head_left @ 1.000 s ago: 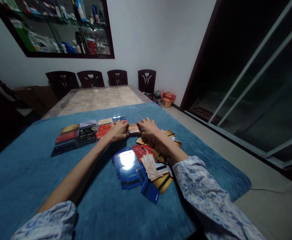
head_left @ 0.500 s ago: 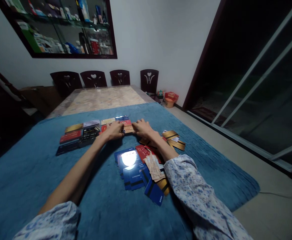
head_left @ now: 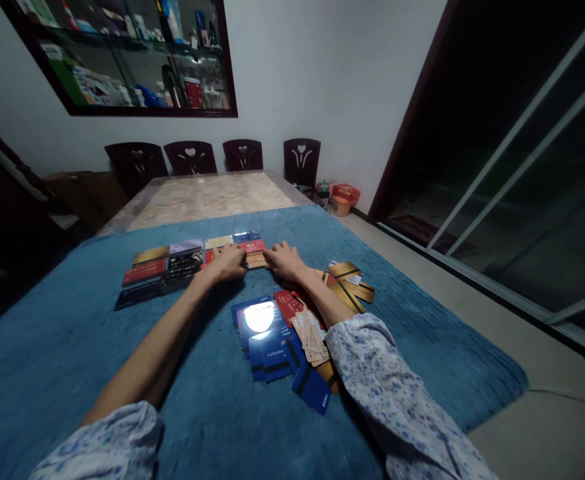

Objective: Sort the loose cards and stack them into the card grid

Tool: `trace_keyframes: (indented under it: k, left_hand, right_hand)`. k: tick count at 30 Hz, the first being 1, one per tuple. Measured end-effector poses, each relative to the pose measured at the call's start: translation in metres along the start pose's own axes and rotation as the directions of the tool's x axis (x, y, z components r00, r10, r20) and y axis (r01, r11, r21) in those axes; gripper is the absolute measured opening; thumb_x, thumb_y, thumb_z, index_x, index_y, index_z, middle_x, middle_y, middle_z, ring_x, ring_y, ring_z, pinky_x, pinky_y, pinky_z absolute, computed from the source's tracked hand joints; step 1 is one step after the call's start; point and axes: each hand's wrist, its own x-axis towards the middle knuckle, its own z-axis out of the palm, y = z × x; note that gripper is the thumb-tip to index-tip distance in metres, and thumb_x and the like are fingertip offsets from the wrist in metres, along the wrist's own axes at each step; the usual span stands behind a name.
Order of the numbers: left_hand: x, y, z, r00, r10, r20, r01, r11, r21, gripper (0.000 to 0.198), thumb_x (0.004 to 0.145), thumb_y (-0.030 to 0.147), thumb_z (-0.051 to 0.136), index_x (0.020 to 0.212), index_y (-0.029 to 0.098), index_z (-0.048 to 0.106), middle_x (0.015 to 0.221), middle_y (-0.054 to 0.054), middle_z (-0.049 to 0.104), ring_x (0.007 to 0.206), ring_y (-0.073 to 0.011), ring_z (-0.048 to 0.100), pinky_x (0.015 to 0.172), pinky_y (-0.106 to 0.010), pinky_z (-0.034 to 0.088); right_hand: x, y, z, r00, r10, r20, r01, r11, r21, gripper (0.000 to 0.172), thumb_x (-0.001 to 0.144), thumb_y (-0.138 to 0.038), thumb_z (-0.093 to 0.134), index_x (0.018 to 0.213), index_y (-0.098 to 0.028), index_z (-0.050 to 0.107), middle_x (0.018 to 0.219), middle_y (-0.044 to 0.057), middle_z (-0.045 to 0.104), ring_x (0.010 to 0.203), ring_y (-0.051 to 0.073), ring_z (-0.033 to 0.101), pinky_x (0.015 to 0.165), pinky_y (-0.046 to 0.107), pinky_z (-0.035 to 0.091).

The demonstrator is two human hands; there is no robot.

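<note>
Room: dim dining room with a white wall, a glass cabinet (head_left: 122, 53) of bottles and boxes high on the left and a dark sliding door (head_left: 522, 167) on the right.
Table: long table (head_left: 207, 193), its far half bare stone, with four dark chairs (head_left: 242, 155) at the far end.
Cloth: blue cloth (head_left: 72, 347) covers the near half.
Card rows: neat rows of cards (head_left: 162, 267) lie left of centre on the cloth.
Card pile: a loose pile of cards (head_left: 282, 333), blue, red and gold, lies under and beside the right forearm.
Left hand: left hand (head_left: 228, 262) rests at the rows' right end, grip bent down onto a tan card (head_left: 256, 260).
Right hand: right hand (head_left: 285, 261) meets it from the other side, grip on the same card; pinching or only pressing cannot be told.
Card: it lies flat on the cloth between both hands, touching the rows.
</note>
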Motion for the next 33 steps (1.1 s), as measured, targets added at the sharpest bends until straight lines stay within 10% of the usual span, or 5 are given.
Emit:
trace_keyframes:
  k: [33]
  left_hand:
    - [-0.003,0.000,-0.002,0.999,0.021,-0.045,-0.021,1.000,0.000,0.033,0.080,0.024,0.057,0.109,0.022,0.071,0.129,-0.018,0.062,0.132,-0.0420,0.045,0.105,-0.065,0.039]
  right_hand:
    - [0.005,0.001,0.004,0.998,-0.011,-0.060,0.010,1.000,-0.009,0.036,0.105,-0.032,0.039,0.127,-0.028,0.068,0.130,0.010,0.066,0.122,0.029,0.053,0.096,0.043,0.045]
